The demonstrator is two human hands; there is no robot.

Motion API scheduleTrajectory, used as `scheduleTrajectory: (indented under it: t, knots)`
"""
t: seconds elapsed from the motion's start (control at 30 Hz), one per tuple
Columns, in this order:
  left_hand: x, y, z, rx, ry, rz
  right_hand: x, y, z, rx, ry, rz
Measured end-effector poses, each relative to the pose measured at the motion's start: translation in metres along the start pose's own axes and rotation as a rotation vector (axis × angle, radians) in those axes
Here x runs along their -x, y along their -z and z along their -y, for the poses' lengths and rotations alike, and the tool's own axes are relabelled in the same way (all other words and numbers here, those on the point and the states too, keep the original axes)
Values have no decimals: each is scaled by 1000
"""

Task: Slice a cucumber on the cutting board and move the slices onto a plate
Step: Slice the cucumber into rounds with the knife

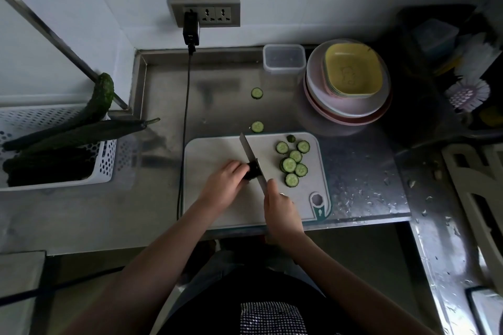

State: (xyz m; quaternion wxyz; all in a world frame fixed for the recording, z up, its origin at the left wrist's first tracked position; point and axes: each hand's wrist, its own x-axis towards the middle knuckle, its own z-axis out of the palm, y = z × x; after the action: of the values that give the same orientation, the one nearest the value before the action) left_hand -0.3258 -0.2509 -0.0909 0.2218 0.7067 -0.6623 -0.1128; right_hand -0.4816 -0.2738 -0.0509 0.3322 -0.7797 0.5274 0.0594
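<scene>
The left hand (226, 182) is pinching a short dark cucumber stub (252, 170) on the white cutting board (212, 155). The right hand (281, 211) is gripping a shiny knife (251, 159) against it. Round green slices (292, 164) are lying beside the blade.

I see, off the grip: white basket (107, 163) far left | clear lidded tub (284, 58) up right | wall socket (204, 12), black charger (191, 27) straight back
</scene>
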Motion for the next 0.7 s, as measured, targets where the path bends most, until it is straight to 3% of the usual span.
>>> scheduleTrajectory:
  t: [0.3, 0.53, 0.7]
  knots:
    - [-2, 4, -1, -23, -25, -36, -6, -5, 0, 61, -44, 68]
    - [4, 2, -4, -64, -68, -70, -5, 11, 1, -250, -122, -26]
    - [3, 0, -2, -81, -94, -103, 0, 19, 9, -201, -21, -43]
